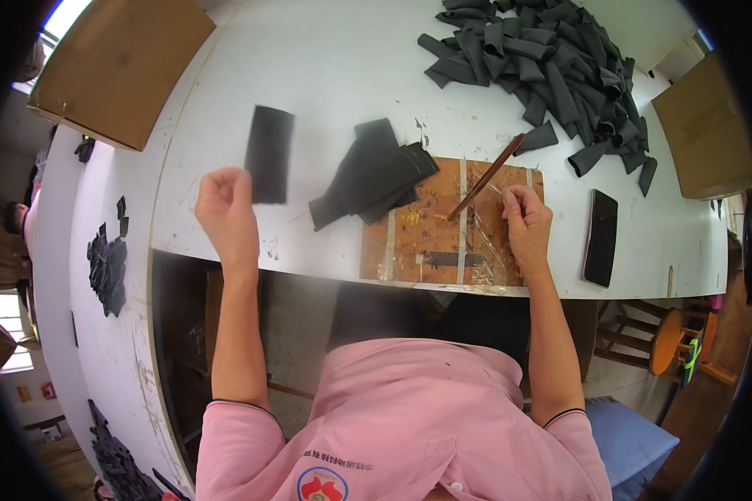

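Observation:
My left hand (pixel 228 209) pinches a flat, dark grey rectangular fabric piece (pixel 271 154) by its left edge, over the white table. To its right lies a loose stack of similar dark fabric pieces (pixel 376 171), overlapping the brown board (pixel 409 238). The board has strips of clear tape across it. A thin reddish-brown stick (pixel 489 175) slants over the board, its upper end toward the far right; whether it is fixed there I cannot tell. Just right of the stick, my right hand (pixel 528 225) is closed with bent fingers above the board's right part. What it holds, if anything, is hidden.
A big heap of dark fabric tubes (pixel 560 67) covers the far right of the table. A phone (pixel 600 238) lies right of the board. Cardboard boxes stand at far left (pixel 125 67) and right (pixel 706 125). More dark pieces (pixel 109 271) lie on the left surface. A wooden stool (pixel 664 341) stands lower right.

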Demonstrator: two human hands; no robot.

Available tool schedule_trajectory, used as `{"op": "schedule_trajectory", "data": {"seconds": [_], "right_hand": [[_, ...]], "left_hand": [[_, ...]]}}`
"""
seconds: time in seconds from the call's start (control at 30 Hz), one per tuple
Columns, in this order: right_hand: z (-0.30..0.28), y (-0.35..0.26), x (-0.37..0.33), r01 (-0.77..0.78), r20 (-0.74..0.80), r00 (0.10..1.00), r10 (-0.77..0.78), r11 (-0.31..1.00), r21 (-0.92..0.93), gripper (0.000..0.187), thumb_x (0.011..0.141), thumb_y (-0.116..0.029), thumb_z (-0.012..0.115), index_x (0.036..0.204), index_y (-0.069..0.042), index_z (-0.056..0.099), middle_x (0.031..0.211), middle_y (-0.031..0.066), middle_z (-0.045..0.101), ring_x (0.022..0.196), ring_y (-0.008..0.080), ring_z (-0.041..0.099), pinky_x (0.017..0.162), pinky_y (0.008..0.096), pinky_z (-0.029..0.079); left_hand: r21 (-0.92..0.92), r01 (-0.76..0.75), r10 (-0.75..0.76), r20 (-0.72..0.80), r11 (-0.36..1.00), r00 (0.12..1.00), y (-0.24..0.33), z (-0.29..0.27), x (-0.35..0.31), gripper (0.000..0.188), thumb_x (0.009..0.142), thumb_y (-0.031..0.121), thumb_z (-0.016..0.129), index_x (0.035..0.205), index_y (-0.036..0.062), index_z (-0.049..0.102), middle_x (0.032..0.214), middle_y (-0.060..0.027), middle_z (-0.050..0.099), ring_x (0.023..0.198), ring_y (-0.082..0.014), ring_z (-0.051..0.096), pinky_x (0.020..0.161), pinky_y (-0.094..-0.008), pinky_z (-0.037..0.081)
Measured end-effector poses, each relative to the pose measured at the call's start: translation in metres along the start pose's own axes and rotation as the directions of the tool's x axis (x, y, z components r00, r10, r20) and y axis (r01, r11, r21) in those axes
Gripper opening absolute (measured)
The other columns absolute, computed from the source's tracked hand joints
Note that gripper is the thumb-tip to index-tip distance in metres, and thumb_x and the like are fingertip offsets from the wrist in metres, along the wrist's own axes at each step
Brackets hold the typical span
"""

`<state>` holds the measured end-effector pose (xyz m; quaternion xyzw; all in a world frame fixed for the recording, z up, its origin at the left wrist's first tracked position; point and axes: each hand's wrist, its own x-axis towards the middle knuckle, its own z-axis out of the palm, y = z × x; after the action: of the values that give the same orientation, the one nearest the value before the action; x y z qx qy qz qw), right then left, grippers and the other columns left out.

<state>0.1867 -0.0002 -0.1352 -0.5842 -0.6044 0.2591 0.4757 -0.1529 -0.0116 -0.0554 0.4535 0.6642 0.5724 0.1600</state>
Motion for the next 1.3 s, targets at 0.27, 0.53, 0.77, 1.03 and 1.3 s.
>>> {"op": "schedule_trajectory", "data": {"seconds": [0.27,0.53,0.77,1.03,1.3], "right_hand": [[0.008,-0.079,-0.051,-0.298,0.473,0.879,0.057,0.841,0.452,0.028,0.078,-0.015,0.059,0.101,-0.001,0.055,0.084,0.0052,0.059,0.073,0.0098,0.056,0.064,0.0228,0.045],[0.021,-0.098,-0.071,-0.19,0.281,0.954,0.101,0.931,0.311,0.012,0.069,-0.006,0.067,0.075,-0.001,0.059,0.074,0.0048,0.054,0.062,0.012,0.052,0.052,0.0263,0.042],[0.004,-0.087,-0.068,0.483,0.029,0.866,-0.5,0.818,-0.314,0.025,0.05,0.004,0.057,0.075,0.0,0.057,0.066,0.0079,0.047,0.059,0.0243,0.051,0.048,0.0337,0.041],[-0.002,-0.08,-0.07,0.563,0.128,0.809,-0.573,0.695,-0.446,0.021,0.056,0.001,0.056,0.077,0.001,0.057,0.065,0.0068,0.045,0.059,0.0215,0.049,0.048,0.0304,0.039],[-0.003,-0.076,-0.07,0.577,0.17,0.801,-0.574,0.665,-0.475,0.017,0.059,-0.001,0.057,0.076,0.001,0.057,0.066,0.0062,0.045,0.059,0.02,0.049,0.048,0.0294,0.04]], "left_hand": [[-0.536,0.547,-0.273,0.507,0.643,0.818,0.048,0.016,-0.109,0.029,0.076,-0.009,0.051,0.105,-0.0015,0.051,0.086,-0.0003,0.057,0.076,-0.0041,0.051,0.068,-0.0157,0.04],[-0.337,0.456,-0.238,0.524,0.824,0.818,0.042,0.04,-0.147,0.027,0.081,-0.001,0.055,0.107,-0.0019,0.048,0.089,-0.0056,0.058,0.081,-0.0082,0.053,0.07,-0.02,0.043],[-0.339,0.665,-0.252,0.736,0.665,0.628,0.08,0.039,-0.138,0.026,0.082,0.022,0.053,0.094,-0.0003,0.054,0.086,-0.0081,0.058,0.075,-0.0128,0.056,0.063,-0.023,0.043],[-0.275,0.775,-0.329,0.788,0.569,0.521,0.08,0.048,-0.132,0.013,0.08,0.013,0.055,0.082,0.0006,0.056,0.071,-0.0063,0.057,0.063,-0.012,0.055,0.056,-0.0226,0.043],[-0.253,0.807,-0.354,0.8,0.534,0.485,0.072,0.051,-0.132,0.006,0.08,0.006,0.056,0.08,0.0003,0.056,0.067,-0.0052,0.057,0.059,-0.0107,0.055,0.054,-0.0207,0.043]]}}
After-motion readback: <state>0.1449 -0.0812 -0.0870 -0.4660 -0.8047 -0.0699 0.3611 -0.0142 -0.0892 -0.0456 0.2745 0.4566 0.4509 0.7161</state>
